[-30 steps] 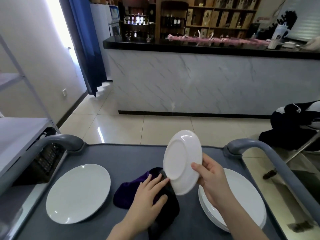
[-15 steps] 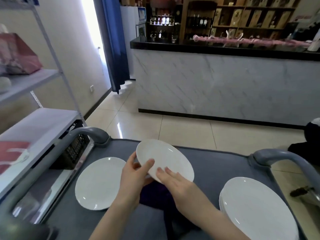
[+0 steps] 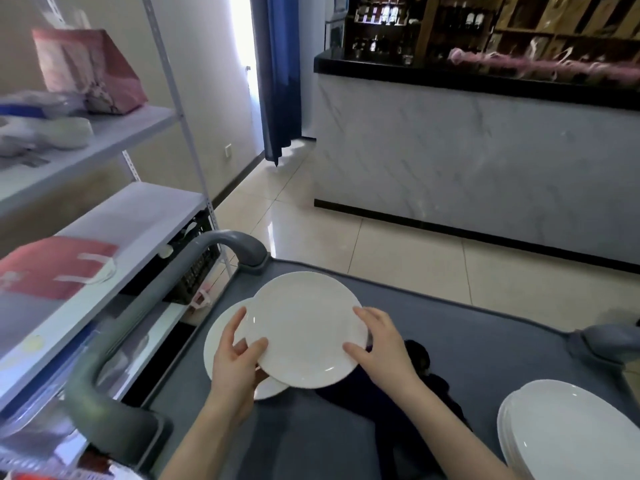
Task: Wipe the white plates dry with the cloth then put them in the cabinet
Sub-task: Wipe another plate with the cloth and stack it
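Both my hands hold one white plate (image 3: 304, 327) level, face up, above the grey cart top (image 3: 485, 348). My left hand (image 3: 235, 358) grips its left rim and my right hand (image 3: 381, 344) grips its right rim. Under its left side a second white plate (image 3: 218, 344) lies flat on the cart, mostly covered. The dark purple cloth (image 3: 419, 362) lies on the cart beneath and behind my right hand. A stack of white plates (image 3: 571, 431) sits at the cart's right front.
A grey metal shelf rack (image 3: 145, 209) stands left of the cart, holding a pink bag (image 3: 86, 67), a red bag (image 3: 52, 265) and white items. The cart's grey handles (image 3: 221, 244) rise at its corners. A marble-fronted bar counter (image 3: 485, 150) stands across the tiled floor.
The plate went from tilted in my right hand to flat in both hands, and moved left over the lying plate. My left hand left the cloth. The view swung left toward the shelves.
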`<control>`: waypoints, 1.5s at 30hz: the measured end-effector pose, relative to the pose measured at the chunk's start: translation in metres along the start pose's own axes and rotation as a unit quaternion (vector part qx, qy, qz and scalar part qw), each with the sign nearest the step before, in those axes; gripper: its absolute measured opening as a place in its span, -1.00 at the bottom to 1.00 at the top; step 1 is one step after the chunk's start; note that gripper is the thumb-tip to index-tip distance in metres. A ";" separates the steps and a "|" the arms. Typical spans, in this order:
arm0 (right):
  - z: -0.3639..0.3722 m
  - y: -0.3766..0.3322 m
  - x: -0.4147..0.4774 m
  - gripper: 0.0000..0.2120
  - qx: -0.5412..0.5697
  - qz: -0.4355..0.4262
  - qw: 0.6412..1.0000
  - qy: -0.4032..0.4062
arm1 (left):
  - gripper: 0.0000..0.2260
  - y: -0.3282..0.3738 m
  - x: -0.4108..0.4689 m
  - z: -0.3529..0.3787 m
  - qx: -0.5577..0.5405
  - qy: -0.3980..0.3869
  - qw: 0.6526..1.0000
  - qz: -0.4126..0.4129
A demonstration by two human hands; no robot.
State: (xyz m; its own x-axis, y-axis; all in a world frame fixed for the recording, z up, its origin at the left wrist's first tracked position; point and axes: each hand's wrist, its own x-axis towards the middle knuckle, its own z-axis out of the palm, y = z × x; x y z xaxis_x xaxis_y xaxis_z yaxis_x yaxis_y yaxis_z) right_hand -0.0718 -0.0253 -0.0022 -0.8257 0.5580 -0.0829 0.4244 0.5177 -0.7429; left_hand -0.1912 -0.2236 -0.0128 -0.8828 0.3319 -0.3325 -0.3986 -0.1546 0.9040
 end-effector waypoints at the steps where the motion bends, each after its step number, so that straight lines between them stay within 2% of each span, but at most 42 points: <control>1: 0.008 -0.002 0.004 -0.40 0.037 0.014 0.999 0.001 | -0.47 -0.002 0.004 -0.008 0.004 0.004 1.000 0.000; 7: 0.058 -0.019 0.018 -0.47 0.161 0.072 0.984 0.004 | -0.50 -0.007 0.031 -0.048 0.098 0.043 0.994 0.020; 12: 0.086 -0.023 0.021 -0.47 0.173 0.099 0.980 -0.005 | -0.50 -0.012 0.043 -0.066 0.233 0.051 0.969 0.058; 16: 0.099 -0.023 0.022 -0.45 0.175 0.114 0.978 -0.006 | -0.45 -0.022 0.051 -0.075 0.316 0.053 0.946 0.058; 25: 0.115 -0.025 0.024 -0.44 0.147 0.112 0.983 -0.006 | -0.43 -0.042 0.057 -0.089 0.343 0.054 0.936 0.060; 45: 0.130 -0.019 0.016 -0.36 -0.022 0.073 0.997 -0.016 | -0.43 -0.055 0.059 -0.091 0.423 0.051 0.899 0.101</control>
State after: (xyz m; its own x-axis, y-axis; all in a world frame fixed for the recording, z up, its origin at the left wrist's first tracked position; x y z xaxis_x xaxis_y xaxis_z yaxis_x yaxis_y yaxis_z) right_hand -0.1414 -0.1103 -0.0758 -0.7651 0.6090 -0.2090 0.5556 0.4604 -0.6923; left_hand -0.2442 -0.2798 -0.1065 -0.9513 0.2831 -0.1222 0.0663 0.5747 0.8157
